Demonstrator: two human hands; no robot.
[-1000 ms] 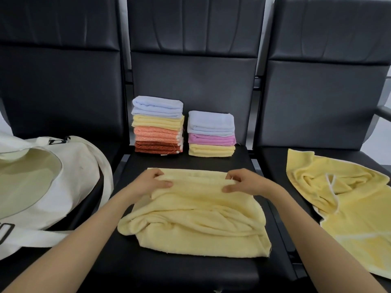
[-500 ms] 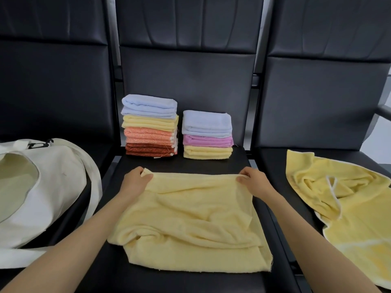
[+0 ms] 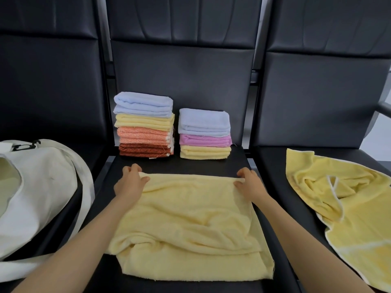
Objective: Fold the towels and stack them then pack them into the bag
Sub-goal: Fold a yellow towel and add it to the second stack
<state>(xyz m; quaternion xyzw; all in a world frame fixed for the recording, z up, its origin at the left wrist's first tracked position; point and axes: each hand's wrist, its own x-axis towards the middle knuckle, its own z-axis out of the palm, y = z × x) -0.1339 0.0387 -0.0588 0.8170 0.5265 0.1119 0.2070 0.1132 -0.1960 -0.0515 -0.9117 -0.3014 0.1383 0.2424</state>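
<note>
The pale yellow terry towel lies on the middle black leather seat in front of you, and its near part is rumpled in thick folds. If you fold it like this, I think the wrinkles will be trapped inside and the packet will be uneven. Your left hand and right hand each pinch one far corner, with fingers curled on the edge. An unequal pull could slant that edge or push the cloth into the tall stack of folded towels and the short stack just behind.

The seat looks smooth, so the cloth may slide. A white canvas bag lies open on the left seat. A second yellow towel with white edging lies crumpled on the right seat. Dark backrests close the view.
</note>
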